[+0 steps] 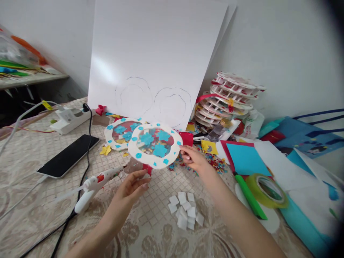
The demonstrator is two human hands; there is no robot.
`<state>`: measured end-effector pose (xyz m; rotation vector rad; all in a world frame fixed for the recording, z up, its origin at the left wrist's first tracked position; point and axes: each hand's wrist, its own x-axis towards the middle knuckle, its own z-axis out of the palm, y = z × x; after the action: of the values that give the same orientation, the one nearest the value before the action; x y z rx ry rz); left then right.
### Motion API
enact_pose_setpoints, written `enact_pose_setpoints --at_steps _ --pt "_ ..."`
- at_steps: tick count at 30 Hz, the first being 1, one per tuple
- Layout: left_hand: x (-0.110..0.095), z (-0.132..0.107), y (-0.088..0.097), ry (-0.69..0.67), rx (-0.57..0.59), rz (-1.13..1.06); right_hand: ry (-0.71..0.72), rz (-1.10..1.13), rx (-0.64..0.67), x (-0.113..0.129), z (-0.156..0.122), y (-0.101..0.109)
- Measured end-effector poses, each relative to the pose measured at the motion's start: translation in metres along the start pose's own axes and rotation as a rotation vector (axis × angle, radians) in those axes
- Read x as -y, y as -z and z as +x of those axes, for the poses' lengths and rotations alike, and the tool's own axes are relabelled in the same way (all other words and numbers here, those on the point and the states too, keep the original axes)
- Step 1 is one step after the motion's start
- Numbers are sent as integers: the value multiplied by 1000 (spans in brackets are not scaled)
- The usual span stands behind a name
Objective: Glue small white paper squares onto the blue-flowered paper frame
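1. head view: the person holds a white scalloped foam frame (pixel 155 144) up over the surface (pixel 150 229), apparently checking it between gluing steps; next likely calls for a steady grip.
2. right hand (pixel 194 159) fingers pinch its right rim; left hand (pixel 133 186) fingers close lightly at the lower edge by a red tab.
3. frame: blue stars and dots, confetti-filled window. a glue gun (pixel 94 186) lies near.

Left hand (pixel 134 184): bare forearm rising from the lower left, palm turned up and inward, fingers loosely curled, fingertips pinching the lower edge of the white ring disc (pixel 155 145). Right hand (pixel 194 159): forearm entering from the lower right, wrist straight, thumb and fingers gripping the disc's right edge.
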<state>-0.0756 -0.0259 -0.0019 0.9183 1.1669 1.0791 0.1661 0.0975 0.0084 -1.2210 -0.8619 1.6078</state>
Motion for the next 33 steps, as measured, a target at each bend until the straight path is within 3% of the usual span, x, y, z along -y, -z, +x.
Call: enact_pose_setpoints --at_steps 5,10,14,16,18,21,24,26,29,33 --pt "7 -1 4 -20 91 -7 44 56 -2 9 -15 14" --pt "0 -3 -16 16 210 -214 45 60 4 1 -32 19" --pt "-11 -5 -31 -32 212 -364 59 69 -15 -4 -47 22" --pt "-12 -6 -32 -74 231 -328 74 84 -36 -3 -57 27" --pt "-9 -11 -31 -132 303 -169 99 104 -68 -1 -69 35" --pt "0 -21 -34 -268 426 265 145 136 -136 4 -89 52" --pt "8 -32 -51 -507 519 724 177 168 -210 6 -113 71" --pt "14 -34 -68 -692 665 944 190 190 -254 7 -130 83" --pt "23 -29 -92 -819 806 1114 204 216 -314 6 -157 101" --pt "35 -17 -106 -835 816 1120 228 225 -400 4 -193 126"
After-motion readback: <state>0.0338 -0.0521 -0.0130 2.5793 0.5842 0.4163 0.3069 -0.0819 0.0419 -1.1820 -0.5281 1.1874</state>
